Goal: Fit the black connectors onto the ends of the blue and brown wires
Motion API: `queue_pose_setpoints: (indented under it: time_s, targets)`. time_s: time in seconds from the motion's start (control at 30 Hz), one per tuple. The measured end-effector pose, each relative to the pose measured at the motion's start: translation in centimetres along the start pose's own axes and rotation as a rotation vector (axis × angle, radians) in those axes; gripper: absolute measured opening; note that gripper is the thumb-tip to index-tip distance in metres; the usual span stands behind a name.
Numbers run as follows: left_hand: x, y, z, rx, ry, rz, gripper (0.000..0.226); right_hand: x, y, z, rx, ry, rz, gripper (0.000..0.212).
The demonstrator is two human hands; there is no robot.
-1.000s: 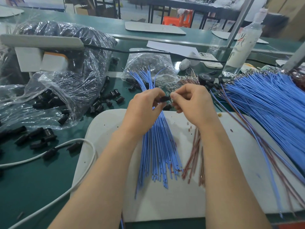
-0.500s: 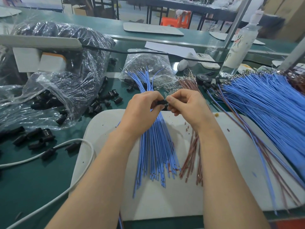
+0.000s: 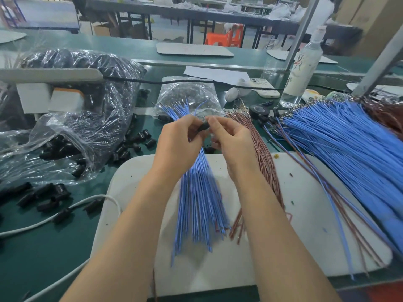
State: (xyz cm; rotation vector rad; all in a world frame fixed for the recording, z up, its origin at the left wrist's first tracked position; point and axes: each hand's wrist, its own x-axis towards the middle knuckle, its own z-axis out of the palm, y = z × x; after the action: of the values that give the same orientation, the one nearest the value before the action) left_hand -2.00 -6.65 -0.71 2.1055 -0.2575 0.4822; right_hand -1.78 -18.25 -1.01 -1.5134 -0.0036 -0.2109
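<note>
Green bench top [image 3: 65, 247] runs across a workshop, with more tables behind it, and a white mat [image 3: 305, 214] lies at the near edge in front of us

Our left hand [image 3: 176, 144] pinches one black connector [image 3: 203, 127] between thumb and curled fingers, held up above the far edge of the mat. Our right hand [image 3: 231, 140] meets it from the other side, thumb and forefinger closed on the connector's free end. Whether a wire end sits between those fingertips is too blurred for us to tell. We judge this to be the seating step, with one connector being pushed onto one wire. The next move calls for the terminal to go in straight and fully home, with the left hand keeping the connector from twisting.

Under our wrists a fan of blue wires [image 3: 198, 203] lies down the middle of the mat, and the brown wires [image 3: 261, 153] lie just beside it on the right. A much bigger blue heap [image 3: 349, 149] covers the bench's right edge.

A large clear plastic bag [image 3: 91, 118] slumps at the left edge, packed with black connectors, and its open mouth spills loose connectors [image 3: 139, 144] onto the bench beside the mat's far left corner. A small clear bag [image 3: 187, 92] stands beyond our hands, full of small dark parts we cannot name. A clear bottle [image 3: 303, 68] stands toward the far right, with pale liquid in its lower part
</note>
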Motion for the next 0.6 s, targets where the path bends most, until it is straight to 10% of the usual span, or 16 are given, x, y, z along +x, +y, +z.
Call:
queue_pose_setpoints:
  time_s: [0.27,0.47,0.6]
  targets:
    - [5.9,11.7,-0.5,-0.641,0.142,0.012,0.006,-2.8,-6.2,-4.8,0.357,-0.416,0.077,0.039]
    - [8.2,14.9,5.7,-1.240,0.194,-0.334,0.005,-4.6,-7.9,-13.7,-0.096,0.096,0.051,0.025]
    - [7.1,13.3,12.7,-1.001,-0.074,-0.580,0.001,-3.2,-4.8,-17.0,-0.757,0.378,0.068,0.018]
